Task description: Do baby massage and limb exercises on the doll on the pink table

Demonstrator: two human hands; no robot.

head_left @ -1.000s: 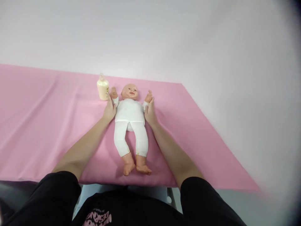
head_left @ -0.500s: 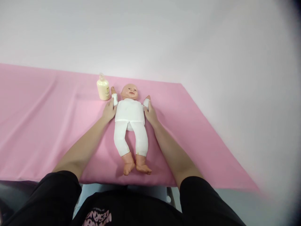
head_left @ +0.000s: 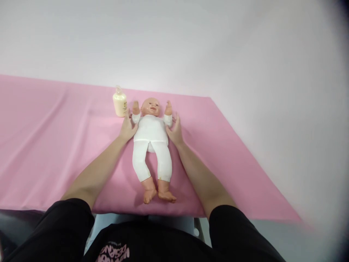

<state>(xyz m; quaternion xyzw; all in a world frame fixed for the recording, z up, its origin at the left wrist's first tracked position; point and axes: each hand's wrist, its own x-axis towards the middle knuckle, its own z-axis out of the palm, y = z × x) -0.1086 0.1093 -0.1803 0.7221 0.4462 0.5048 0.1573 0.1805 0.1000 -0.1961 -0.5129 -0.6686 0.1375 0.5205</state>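
A baby doll (head_left: 151, 129) with a white cloth body lies on its back, its head toward the far edge and bare feet toward me. Both its forearms point up beside the head. My left hand (head_left: 127, 129) is curved round the doll's arm on the left, thumb near the torso and fingers on the outer side. Around the other arm, my right hand (head_left: 176, 131) has the same hold, its fingers partly hidden behind the sleeve. Close beyond my left fingertips stands a pump bottle (head_left: 120, 104) of pale yellow liquid.
A pink sheet (head_left: 223, 163) covers the table, with creases on the left side. Its front edge runs just before my body, and its right edge slants away. A pale wall (head_left: 174, 43) rises behind it.
The doll's forearms have swung up and inward, closer to its head. My hands have shifted slightly, with the fingers now more to the outside of the arms. The bottle stays in place.
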